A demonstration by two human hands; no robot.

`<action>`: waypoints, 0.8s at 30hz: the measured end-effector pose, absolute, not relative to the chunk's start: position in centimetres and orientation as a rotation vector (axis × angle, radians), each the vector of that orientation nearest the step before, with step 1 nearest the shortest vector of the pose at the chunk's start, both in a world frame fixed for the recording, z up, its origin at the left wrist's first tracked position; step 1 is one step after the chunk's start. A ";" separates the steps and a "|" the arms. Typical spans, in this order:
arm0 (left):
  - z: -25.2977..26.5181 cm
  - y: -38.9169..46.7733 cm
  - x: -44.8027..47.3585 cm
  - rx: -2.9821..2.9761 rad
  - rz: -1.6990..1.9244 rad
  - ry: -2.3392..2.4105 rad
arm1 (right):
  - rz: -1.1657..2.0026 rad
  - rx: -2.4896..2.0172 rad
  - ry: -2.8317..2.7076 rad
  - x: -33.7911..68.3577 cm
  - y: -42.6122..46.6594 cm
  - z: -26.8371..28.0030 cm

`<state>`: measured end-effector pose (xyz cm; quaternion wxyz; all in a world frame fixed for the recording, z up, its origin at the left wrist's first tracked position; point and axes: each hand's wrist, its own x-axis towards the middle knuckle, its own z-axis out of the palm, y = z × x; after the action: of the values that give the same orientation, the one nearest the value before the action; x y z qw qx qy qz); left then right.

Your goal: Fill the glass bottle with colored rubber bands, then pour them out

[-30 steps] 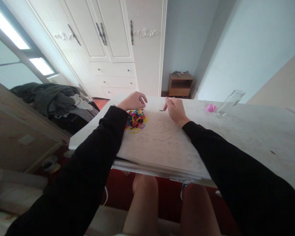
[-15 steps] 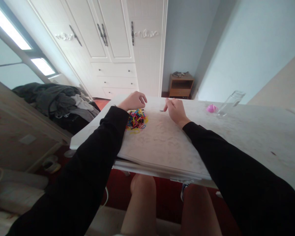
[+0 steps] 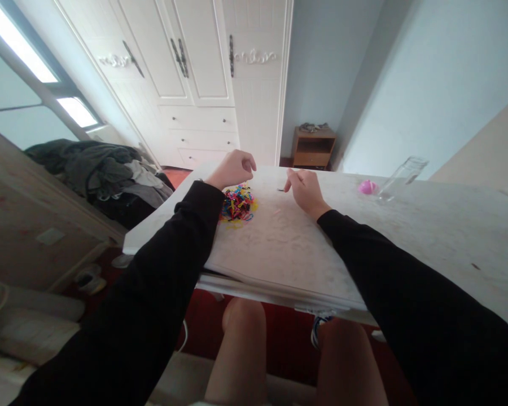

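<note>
A loose heap of small rubber bands (image 3: 239, 206) in many bright colours lies on the white table (image 3: 275, 254). My left hand (image 3: 236, 168) hovers just beyond the heap with its fingers curled in, and whatever they may hold is too small to see. Across a short gap, my right hand (image 3: 303, 189) rests low over the table, its fingers bent and pressed together. By its fingertips is a small dark sliver (image 3: 280, 190); I cannot tell whether it is held or lies on the tabletop.
To the right stand a pink round object (image 3: 368, 187) and a tilted-looking clear glass bottle (image 3: 403, 179). Beyond the table are a white wardrobe (image 3: 203, 67) and a small wooden cabinet (image 3: 314, 148). Dark clothes (image 3: 93, 169) are piled at left.
My left hand has lifted slightly, and its fingers have curled in more tightly. My right hand keeps nearly the same pose, while the whole view has shifted a little.
</note>
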<state>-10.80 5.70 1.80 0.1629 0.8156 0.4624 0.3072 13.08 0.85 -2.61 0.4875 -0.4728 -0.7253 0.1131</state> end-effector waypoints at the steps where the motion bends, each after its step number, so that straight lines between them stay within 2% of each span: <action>1: 1.7 5.7 -10.8 2.347 0.860 1.314 | 0.278 -1.147 -1.763 13.1 0.8 -2.6; 14: 1.8 5.2 -10.8 2.431 0.612 1.334 | 0.282 -1.136 -1.790 13.0 0.7 -2.5; 20: 1.7 5.5 -10.9 2.397 0.735 1.335 | 0.284 -1.130 -1.794 13.1 0.8 -2.6; 24: 1.5 5.4 -10.2 2.218 0.878 1.104 | 0.260 -1.079 -1.821 13.1 1.0 -2.7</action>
<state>-10.24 5.43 1.53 0.2536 0.8163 0.4062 0.3230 13.08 1.01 -2.66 0.4831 -0.4430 -0.7476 0.1069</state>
